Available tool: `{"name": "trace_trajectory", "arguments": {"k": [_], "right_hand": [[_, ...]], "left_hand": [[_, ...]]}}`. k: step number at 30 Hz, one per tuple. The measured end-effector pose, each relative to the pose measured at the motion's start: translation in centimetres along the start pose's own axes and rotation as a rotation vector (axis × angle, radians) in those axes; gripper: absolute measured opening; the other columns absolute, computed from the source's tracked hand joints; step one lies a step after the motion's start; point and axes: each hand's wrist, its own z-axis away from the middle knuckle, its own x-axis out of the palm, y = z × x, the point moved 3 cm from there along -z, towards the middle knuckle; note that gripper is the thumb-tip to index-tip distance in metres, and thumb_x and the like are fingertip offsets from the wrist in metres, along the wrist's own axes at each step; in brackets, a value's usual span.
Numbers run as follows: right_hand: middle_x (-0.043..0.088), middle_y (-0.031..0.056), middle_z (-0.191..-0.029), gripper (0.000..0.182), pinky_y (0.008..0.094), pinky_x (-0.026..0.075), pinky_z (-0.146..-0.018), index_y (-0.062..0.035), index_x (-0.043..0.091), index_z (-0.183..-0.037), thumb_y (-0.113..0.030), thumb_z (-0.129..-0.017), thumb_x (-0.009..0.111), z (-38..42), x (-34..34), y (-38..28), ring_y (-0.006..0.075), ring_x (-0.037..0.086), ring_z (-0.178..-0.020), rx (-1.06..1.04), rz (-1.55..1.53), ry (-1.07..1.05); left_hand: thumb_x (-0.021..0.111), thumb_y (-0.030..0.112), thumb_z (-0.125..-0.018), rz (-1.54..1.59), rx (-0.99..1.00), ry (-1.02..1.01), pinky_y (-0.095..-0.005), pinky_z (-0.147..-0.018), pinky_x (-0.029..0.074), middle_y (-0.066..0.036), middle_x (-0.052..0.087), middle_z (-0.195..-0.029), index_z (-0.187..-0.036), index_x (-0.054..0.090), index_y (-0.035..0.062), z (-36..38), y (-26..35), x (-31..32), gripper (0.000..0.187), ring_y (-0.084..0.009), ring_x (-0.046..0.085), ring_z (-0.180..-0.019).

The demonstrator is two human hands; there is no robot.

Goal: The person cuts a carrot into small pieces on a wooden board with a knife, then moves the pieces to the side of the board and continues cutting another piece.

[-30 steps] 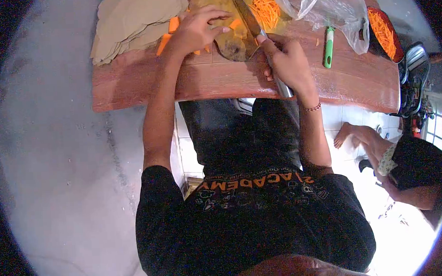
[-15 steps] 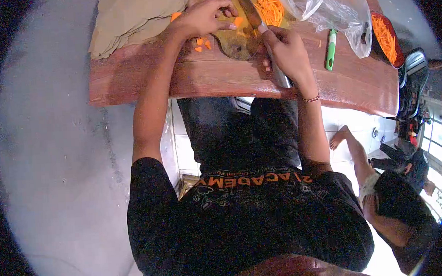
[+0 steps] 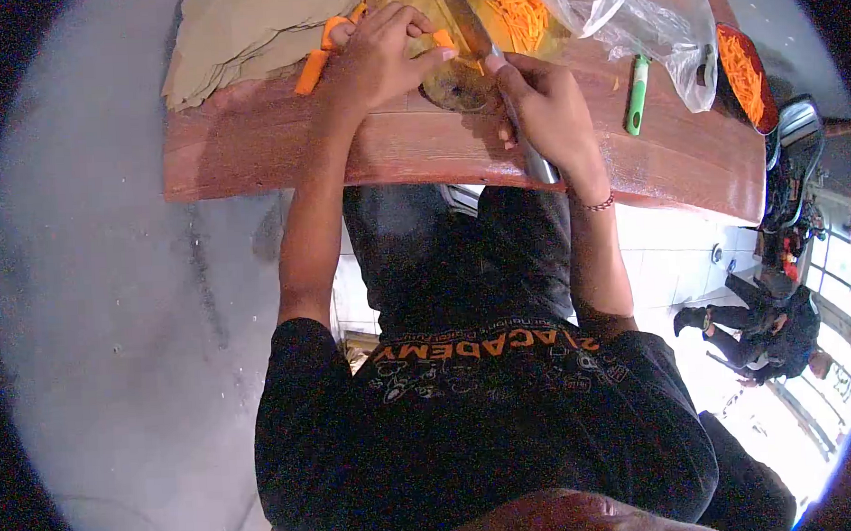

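My right hand (image 3: 547, 104) is closed around a knife (image 3: 462, 17), its blade pointing away over the cutting board (image 3: 419, 0) and its metal handle end showing below my palm. My left hand (image 3: 388, 54) is curled at the board's left side, thumb and fingertips at a small carrot piece (image 3: 442, 39) beside the blade. More carrot pieces (image 3: 313, 71) lie under and left of its outer fingers, partly hidden. Shredded carrot (image 3: 519, 15) is heaped on the board, right of the knife.
A green-handled peeler (image 3: 637, 95) lies to the right on the wooden table (image 3: 420, 147). Beyond it are a clear plastic bag (image 3: 662, 37) and a dark container of shredded carrot (image 3: 742, 76). Brown sheets (image 3: 254, 40) cover the left corner. A person (image 3: 770, 326) is farther off at right.
My left hand has come slightly nearer, covering the small carrot bits beside the board. A longer carrot piece now shows at its left. The person's bare leg at right has gone from view.
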Motion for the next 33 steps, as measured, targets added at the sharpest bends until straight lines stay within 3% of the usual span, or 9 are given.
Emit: {"name": "trace_trajectory", "arguments": {"k": [7,9,13,15,19,22,24,31,33], "right_hand": [[0.063,0.0057,-0.06,0.036,0.0299,0.043,-0.04,0.0012,0.065,-0.093,-0.03,-0.104,0.052,-0.1,-0.3,0.7,0.011,0.055,-0.043,-0.022,-0.021,-0.025],[0.063,0.0053,-0.061,0.035,0.0296,0.044,-0.04,0.0008,0.066,-0.094,-0.03,-0.104,0.053,-0.1,-0.2,0.3,0.0108,0.055,-0.043,-0.042,0.019,-0.033],[0.064,0.0049,-0.062,0.035,0.0294,0.044,-0.041,0.0006,0.067,-0.094,-0.03,-0.103,0.054,-0.2,0.1,0.5,0.0106,0.056,-0.044,-0.017,0.014,-0.056],[0.065,0.0048,-0.063,0.034,0.029,0.045,-0.042,0.0003,0.068,-0.095,-0.03,-0.103,0.054,-0.3,0.3,0.6,0.0105,0.056,-0.045,-0.004,0.057,-0.063],[0.066,0.0054,-0.063,0.035,0.0302,0.046,-0.044,0.0003,0.069,-0.095,-0.031,-0.102,0.055,-0.6,0.2,1.0,0.0109,0.057,-0.046,-0.025,0.076,-0.07],[0.066,0.0063,-0.063,0.036,0.0318,0.047,-0.046,0.0002,0.069,-0.094,-0.032,-0.102,0.056,-0.7,0.1,1.1,0.0115,0.058,-0.047,-0.136,0.168,-0.03],[0.066,0.0069,-0.063,0.037,0.0332,0.048,-0.048,0.0006,0.069,-0.091,-0.033,-0.101,0.057,-0.5,-0.1,0.9,0.012,0.059,-0.048,-0.061,0.156,-0.023],[0.065,0.0059,-0.062,0.036,0.0295,0.046,-0.045,0.0004,0.069,-0.093,-0.033,-0.102,0.056,0.1,-1.4,0.9,0.0109,0.057,-0.046,-0.031,0.02,-0.023],[0.064,0.0055,-0.062,0.037,0.0282,0.045,-0.043,0.0007,0.067,-0.091,-0.032,-0.102,0.056,0.7,-1.1,1.3,0.0106,0.055,-0.045,0.071,-0.032,-0.016]], "left_hand": [[0.079,0.031,-0.083,0.21,-0.007,0.086,-0.0385,-0.087,0.053,-0.008,0.07,-0.109,-0.107,0.07,0.0064,0.9,0.2,-0.4,0.036,-0.0246,0.068,-0.09],[0.076,0.028,-0.085,0.057,0.19,0.132,-0.0388,-0.088,0.052,-0.006,0.073,-0.107,-0.099,0.074,0.0081,1.1,0.8,-0.6,0.024,-0.0232,0.068,-0.094],[0.074,0.028,-0.086,-0.056,0.214,0.119,-0.038,-0.089,0.049,-0.002,0.074,-0.104,-0.097,0.077,0.0122,1.6,1.2,-0.6,0.02,-0.0218,0.068,-0.095],[0.074,0.03,-0.086,-0.046,0.149,0.087,-0.0392,-0.098,0.04,0.005,0.073,-0.108,-0.092,0.078,0.0177,1.8,1.0,0.0,0.015,-0.0147,0.064,-0.105],[0.073,0.031,-0.086,-0.088,0.167,0.082,-0.0379,-0.099,0.04,0.005,0.073,-0.107,-0.091,0.079,0.0175,1.9,1.5,-0.6,0.016,-0.0153,0.064,-0.105],[0.072,0.032,-0.088,-0.114,0.191,0.046,-0.0382,-0.095,0.043,0.001,0.074,-0.107,-0.102,0.078,0.0172,2.0,1.7,-0.9,0.021,-0.0192,0.065,-0.103],[0.074,0.032,-0.085,-0.117,0.2,0.099,-0.0371,-0.098,0.041,0.005,0.073,-0.107,-0.096,0.079,0.0185,2.0,1.3,-0.5,0.018,-0.0162,0.064,-0.104],[0.075,0.031,-0.084,-0.055,0.204,0.15,-0.0365,-0.095,0.043,0.004,0.073,-0.107,-0.095,0.08,0.0182,1.8,1.8,-0.6,0.017,-0.0163,0.065,-0.102],[0.075,0.03,-0.084,-0.101,0.202,0.17,-0.0363,-0.094,0.043,0.004,0.073,-0.108,-0.095,0.08,0.0182,1.8,1.9,-0.5,0.017,-0.0171,0.065,-0.102]]}}
